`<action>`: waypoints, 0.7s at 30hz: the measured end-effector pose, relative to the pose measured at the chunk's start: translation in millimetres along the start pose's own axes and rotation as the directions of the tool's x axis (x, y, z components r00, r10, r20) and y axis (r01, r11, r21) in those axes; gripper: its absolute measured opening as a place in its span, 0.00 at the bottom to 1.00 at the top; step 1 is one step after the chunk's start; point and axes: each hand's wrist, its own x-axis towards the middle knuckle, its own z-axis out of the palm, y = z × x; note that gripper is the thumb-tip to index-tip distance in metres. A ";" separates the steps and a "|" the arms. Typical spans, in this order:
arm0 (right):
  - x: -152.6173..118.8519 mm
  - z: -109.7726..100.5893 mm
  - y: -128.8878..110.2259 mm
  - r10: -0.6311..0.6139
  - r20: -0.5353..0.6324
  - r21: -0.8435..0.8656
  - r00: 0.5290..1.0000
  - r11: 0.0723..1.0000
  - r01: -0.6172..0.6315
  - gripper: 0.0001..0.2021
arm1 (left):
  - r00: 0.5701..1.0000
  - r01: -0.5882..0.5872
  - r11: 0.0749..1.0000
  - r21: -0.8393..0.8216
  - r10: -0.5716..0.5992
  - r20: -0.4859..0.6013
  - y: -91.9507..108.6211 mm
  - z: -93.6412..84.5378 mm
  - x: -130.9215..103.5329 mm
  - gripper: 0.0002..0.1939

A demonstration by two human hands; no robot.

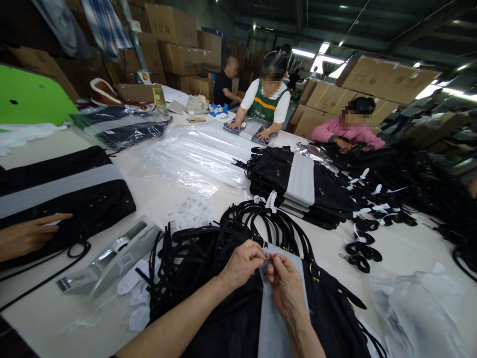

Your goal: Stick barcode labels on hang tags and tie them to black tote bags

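My left hand (241, 264) and my right hand (286, 282) meet above a black bag (333, 308) lying flat on the table. Both are closed in a pinch, fingertips almost touching. Something tiny and pale shows between them, too small to name. Beneath my hands a light grey band (276, 323) runs across the bag. Black looped handles (285, 226) and a tangle of thin black straps (186, 256) spread around its upper and left sides. White paper tags (192, 211) lie in a heap just beyond the straps.
A tape dispenser (119, 253) stands left. Folded black bags (303, 184) are stacked beyond my hands, with clear plastic sleeves (208, 154) behind. Another person's hand (33, 236) rests on a bag (67, 189) at left. Co-workers (263, 102) work across the table. Plastic bags (417, 308) lie right.
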 end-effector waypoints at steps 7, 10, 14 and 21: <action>-2.5 0.0 5.1 0.011 -0.020 -0.032 1.000 0.999 -0.012 0.14 | 0.999 -0.033 0.994 0.109 0.036 -0.027 2.6 0.7 -2.2 0.08; -2.0 -0.5 6.0 0.007 -0.027 -0.036 1.000 0.999 -0.007 0.15 | 0.999 -0.037 0.991 0.132 0.039 -0.009 1.4 1.8 -1.8 0.08; -0.6 -1.4 7.9 -0.004 -0.024 -0.069 1.000 0.998 0.003 0.14 | 1.000 -0.031 0.987 0.155 0.031 0.000 0.1 2.6 -1.1 0.08; 0.5 -1.9 11.4 -0.057 -0.011 -0.205 0.998 0.977 0.053 0.14 | 1.000 0.008 0.983 0.186 -0.009 0.002 -3.3 3.6 -1.5 0.09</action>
